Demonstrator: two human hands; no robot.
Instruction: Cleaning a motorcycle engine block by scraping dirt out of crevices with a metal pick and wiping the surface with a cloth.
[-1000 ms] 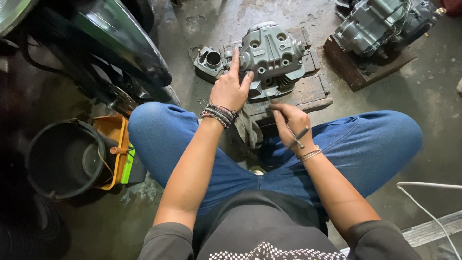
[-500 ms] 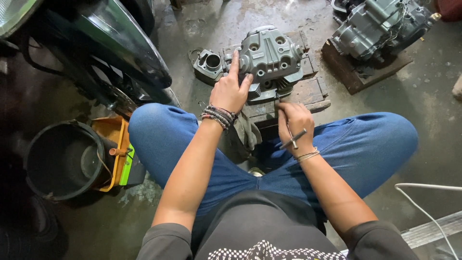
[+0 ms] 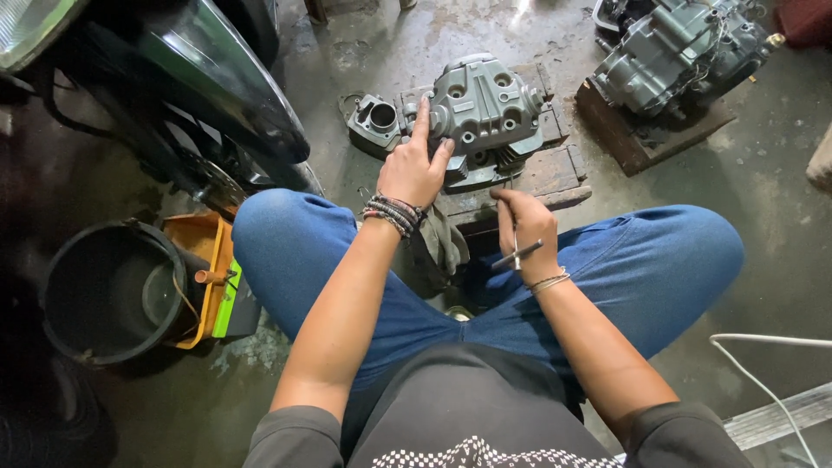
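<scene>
A dark green motorcycle body (image 3: 199,95) fills the upper left, cut off by the top and left edges, its lower parts lost in shadow. The person sits on the stained concrete floor (image 3: 364,52) with blue-jeaned knees spread wide. At the top right a second grey engine block (image 3: 672,52) sits on a wooden board, partly out of frame. At the left a round black bucket (image 3: 108,295) stands touching an orange plastic tray (image 3: 204,251), whose contents are hard to make out. Between the knees, on a worn wooden block (image 3: 542,178), lies the grey cast-metal cylinder head cover (image 3: 485,108), with a smaller grey part with a round bore (image 3: 377,121) just beside it on the left. The left hand (image 3: 414,169), beaded bracelets at its wrist, rests flat on the cover's near left edge, forefinger stretched out, fingers not closed round anything. The right hand (image 3: 524,227) is closed on a thin metal T-shaped tool (image 3: 516,253), whose working tip is hidden behind the fingers. A white cable (image 3: 763,342) runs off the right edge.
</scene>
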